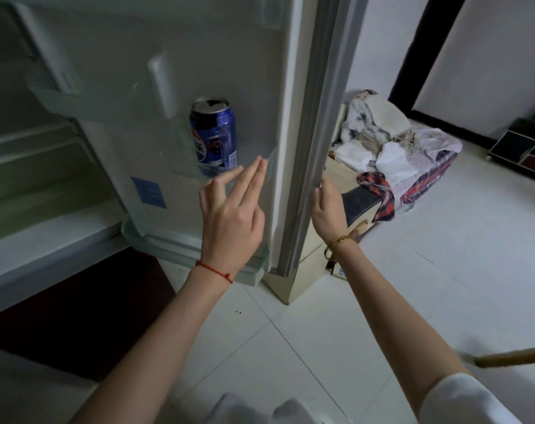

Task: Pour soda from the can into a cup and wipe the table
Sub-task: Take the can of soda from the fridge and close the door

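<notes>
Left hand (pixel 229 209) fingers straight, reaching centre-frame soda can (pixel 213 133) | right hand (pixel 327 206) grips fridge door (pixel 315 123), bracing it open

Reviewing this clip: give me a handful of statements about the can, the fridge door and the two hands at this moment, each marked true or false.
1. The blue can stands upright in a shelf on the inside of the open fridge door. True.
2. The left hand has the can in its grip. False: its fingers are straight and stop just short of the can, near the clear shelf rail.
3. The right hand is at the outer edge of the fridge door. True.
4. The can's top is still sealed. False: a dark opening shows in the lid.
5. A cup stands beside the can in the door shelf. False: the can is the only thing visible in that shelf.
</notes>
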A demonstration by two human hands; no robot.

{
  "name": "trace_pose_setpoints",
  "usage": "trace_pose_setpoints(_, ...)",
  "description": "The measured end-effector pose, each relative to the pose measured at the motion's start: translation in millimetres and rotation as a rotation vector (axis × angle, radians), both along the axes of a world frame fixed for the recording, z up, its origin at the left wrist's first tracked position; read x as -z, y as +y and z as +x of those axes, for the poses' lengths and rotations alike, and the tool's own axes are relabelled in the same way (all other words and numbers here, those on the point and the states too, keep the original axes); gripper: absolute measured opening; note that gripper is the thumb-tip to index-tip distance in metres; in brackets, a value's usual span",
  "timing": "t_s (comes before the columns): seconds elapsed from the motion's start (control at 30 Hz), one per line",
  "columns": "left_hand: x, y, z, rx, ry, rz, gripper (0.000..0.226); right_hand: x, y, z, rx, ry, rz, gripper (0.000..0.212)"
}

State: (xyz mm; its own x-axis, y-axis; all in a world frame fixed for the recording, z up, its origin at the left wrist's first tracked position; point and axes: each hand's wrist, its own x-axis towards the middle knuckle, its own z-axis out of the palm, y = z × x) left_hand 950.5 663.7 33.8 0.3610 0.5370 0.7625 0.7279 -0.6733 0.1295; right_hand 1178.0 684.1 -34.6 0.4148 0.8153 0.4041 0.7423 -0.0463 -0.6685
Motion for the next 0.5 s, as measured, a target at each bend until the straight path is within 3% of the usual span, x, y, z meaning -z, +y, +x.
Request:
trace_pose_setpoints(0.33,-15.5,2.0,41.3,-0.125,0.018,-0.131,0.061,-19.0,32.0,33.6,-0.112,0.041,-0.076,0.041)
trace_pose_setpoints(0.5,-26.7,4.9,47.8,-0.064,-0.257,-0.111,0.042,-21.2,41.5,39.9,-0.112,0.084,-0.103,0.047)
